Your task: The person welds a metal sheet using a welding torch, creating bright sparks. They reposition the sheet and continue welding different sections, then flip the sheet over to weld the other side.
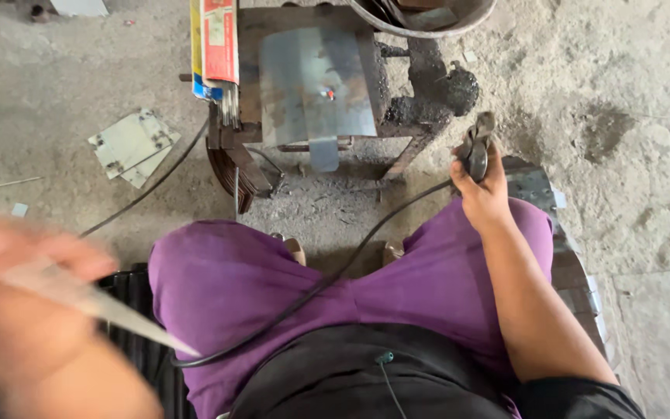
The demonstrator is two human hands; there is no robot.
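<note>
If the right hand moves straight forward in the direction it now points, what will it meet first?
The right hand holds a dark electrode holder pointing up and ahead. Going straight on, it would probably first meet the blackened edge of the metal stand, near the crusted lump. Depth is unclear, so it might pass beside it.

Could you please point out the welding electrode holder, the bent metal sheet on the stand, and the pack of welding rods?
welding electrode holder (476, 149), head view, on its dark handle.
bent metal sheet (318, 81), head view, on its flat top.
pack of welding rods (217, 43), head view, on the red wrapper.
</note>
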